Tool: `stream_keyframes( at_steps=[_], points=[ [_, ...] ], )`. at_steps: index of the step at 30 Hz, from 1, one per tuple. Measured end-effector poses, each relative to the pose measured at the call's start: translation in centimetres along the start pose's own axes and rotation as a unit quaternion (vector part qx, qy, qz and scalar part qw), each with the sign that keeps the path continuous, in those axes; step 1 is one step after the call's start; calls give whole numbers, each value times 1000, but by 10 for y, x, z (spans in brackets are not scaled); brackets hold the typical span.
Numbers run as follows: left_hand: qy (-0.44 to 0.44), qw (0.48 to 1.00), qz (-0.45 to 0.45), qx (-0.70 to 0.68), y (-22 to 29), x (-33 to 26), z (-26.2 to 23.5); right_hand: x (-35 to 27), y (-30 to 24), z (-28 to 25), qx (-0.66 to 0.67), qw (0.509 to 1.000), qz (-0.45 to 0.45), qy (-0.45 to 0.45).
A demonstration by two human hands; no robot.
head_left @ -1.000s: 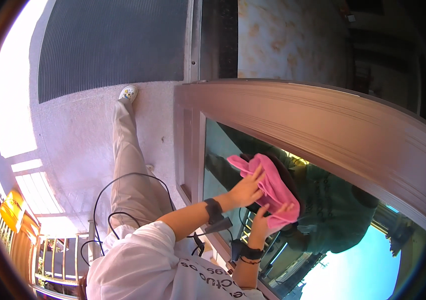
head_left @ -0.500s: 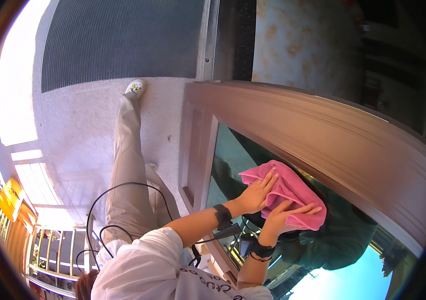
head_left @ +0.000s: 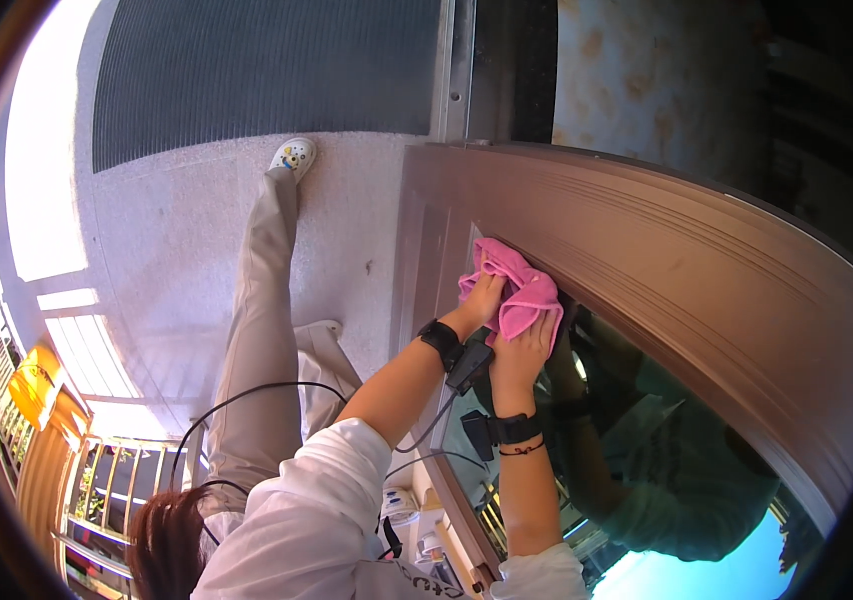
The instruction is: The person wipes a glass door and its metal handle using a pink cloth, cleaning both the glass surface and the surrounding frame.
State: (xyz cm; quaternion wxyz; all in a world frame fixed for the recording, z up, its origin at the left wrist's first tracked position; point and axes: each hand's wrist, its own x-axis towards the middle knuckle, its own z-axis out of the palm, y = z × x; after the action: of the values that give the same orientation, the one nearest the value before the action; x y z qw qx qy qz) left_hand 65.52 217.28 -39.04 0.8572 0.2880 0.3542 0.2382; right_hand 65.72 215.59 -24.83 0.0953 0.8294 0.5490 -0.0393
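The left hand (head_left: pixel 487 298) and right hand (head_left: pixel 524 352) are on the cloth (head_left: pixel 530 293), over the glass (head_left: pixel 637 410); frame (head_left: pixel 647 215) to their right, mat (head_left: pixel 267 75) beyond leftward, railing (head_left: pixel 147 441) back leftward.

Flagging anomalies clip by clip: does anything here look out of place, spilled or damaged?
Nothing looks clearly spilled or damaged. One mild oddity: a black cable loops loosely across the trousers instead of lying tucked away. A small dark mark also shows on the pale floor; dirt or chip, I cannot tell.

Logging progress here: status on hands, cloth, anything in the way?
Left hand, right hand both on cloth. Cloth bunched at glass corner. Cable loops beside left forearm, clear of cloth.
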Motion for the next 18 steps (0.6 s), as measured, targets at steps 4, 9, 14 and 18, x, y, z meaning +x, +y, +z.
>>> stream_keyframes(
  at_steps=[4, 9, 14, 18],
  points=[
    [3, 994, -32, 106, -26, -3, -16, -15, -2, 13, 29, 998, 13, -54],
    [-37, 980, -197, 14, -61, -105, -2, -121, 6, 20, 12, 992, 42, -119],
    [-59, 950, -297, -82, -110, -223, 35, -214, 6, -22, -25, 982, 82, -168],
    [-40, 964, -234, -121, -44, -194, 55, -160, -4, -56, -43, 983, 138, -109]
  ],
)
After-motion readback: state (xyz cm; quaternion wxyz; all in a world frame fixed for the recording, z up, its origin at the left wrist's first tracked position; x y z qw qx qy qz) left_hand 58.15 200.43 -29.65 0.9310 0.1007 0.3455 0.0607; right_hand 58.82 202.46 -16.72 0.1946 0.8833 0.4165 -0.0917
